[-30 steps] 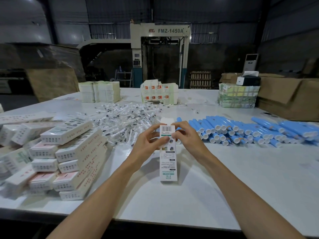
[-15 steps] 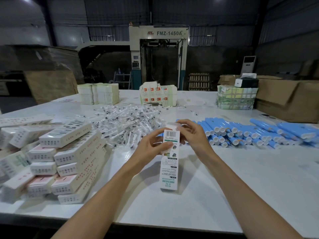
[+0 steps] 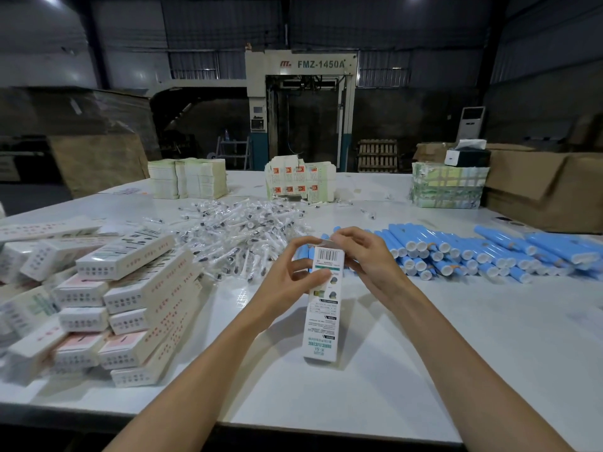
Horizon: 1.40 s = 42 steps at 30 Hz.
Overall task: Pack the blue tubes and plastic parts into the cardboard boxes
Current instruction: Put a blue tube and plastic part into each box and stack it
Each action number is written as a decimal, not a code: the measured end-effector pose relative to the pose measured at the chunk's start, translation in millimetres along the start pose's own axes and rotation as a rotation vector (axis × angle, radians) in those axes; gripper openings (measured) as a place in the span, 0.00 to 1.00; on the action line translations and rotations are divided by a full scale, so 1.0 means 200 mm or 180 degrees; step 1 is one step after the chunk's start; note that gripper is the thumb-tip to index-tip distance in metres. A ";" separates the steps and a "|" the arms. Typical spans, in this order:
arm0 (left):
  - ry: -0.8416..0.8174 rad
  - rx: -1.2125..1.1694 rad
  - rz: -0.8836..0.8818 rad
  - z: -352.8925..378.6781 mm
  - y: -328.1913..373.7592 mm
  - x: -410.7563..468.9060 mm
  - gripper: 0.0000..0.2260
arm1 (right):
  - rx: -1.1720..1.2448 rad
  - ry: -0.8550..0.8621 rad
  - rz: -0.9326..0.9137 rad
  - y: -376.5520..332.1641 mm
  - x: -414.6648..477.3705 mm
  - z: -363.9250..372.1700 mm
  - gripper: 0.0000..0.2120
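Fingers (image 3: 313,277): our left hand (image 3: 287,283) and right hand (image 3: 370,261) pinch the carton (image 3: 321,321) top.
Axis: we hold it upright on the worktop (image 3: 456,353).
Blue tubes (image 3: 456,252): rightward, nearer our right hand.

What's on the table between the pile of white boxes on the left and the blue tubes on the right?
In the head view: the heap of clear-wrapped plastic parts and, nearer, the left hand and right hand gripping one cardboard box.
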<state>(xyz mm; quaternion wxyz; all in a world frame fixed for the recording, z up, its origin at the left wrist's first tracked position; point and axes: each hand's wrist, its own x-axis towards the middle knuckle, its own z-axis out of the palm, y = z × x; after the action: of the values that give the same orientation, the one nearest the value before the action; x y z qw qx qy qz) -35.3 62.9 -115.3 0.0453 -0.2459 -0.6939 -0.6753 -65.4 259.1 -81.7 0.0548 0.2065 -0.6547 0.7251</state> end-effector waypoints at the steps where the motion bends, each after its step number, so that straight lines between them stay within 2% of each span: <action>1: 0.0007 -0.0043 -0.0011 0.00 0.00 0.00 0.26 | 0.0069 -0.0037 0.0045 0.00 0.00 0.00 0.08; 4: 0.0007 -0.0131 -0.0005 0.00 0.00 0.00 0.27 | 0.0199 -0.0061 0.0159 -0.02 0.00 0.00 0.02; 13: -0.0104 0.0013 0.0019 0.00 0.00 0.00 0.27 | 0.0197 -0.0288 0.0316 -0.02 0.00 -0.04 0.08; 18: -0.0181 0.0103 0.0002 -0.01 -0.02 0.00 0.26 | 0.0169 -0.0340 0.0565 -0.03 0.01 -0.08 0.02; 21: -0.0280 0.0109 -0.0080 -0.01 -0.02 0.00 0.27 | 0.0050 -0.0255 0.0755 -0.03 0.01 -0.09 0.03; 28: -0.0270 0.0218 -0.0103 -0.01 -0.04 0.01 0.28 | -0.0188 0.0017 0.0798 -0.04 0.00 -0.06 0.05; 31: -0.0188 0.0283 0.0001 0.00 -0.04 0.02 0.24 | -0.0277 0.0138 0.0671 -0.04 -0.01 -0.05 0.09; 34: -0.0074 0.0471 0.0115 -0.01 -0.04 0.02 0.23 | -0.0284 0.0219 0.0512 -0.05 -0.01 -0.04 0.06; 42: 0.0049 0.1157 0.0432 -0.05 0.00 0.06 0.26 | -0.0145 0.0328 0.0145 -0.05 0.00 0.00 0.05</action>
<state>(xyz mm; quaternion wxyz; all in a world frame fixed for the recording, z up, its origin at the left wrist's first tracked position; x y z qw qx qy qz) -49.2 56.3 -110.2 0.1397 -0.2748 -0.7858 -0.5361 -61.1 260.9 -71.7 0.0766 0.1526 -0.6719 0.7207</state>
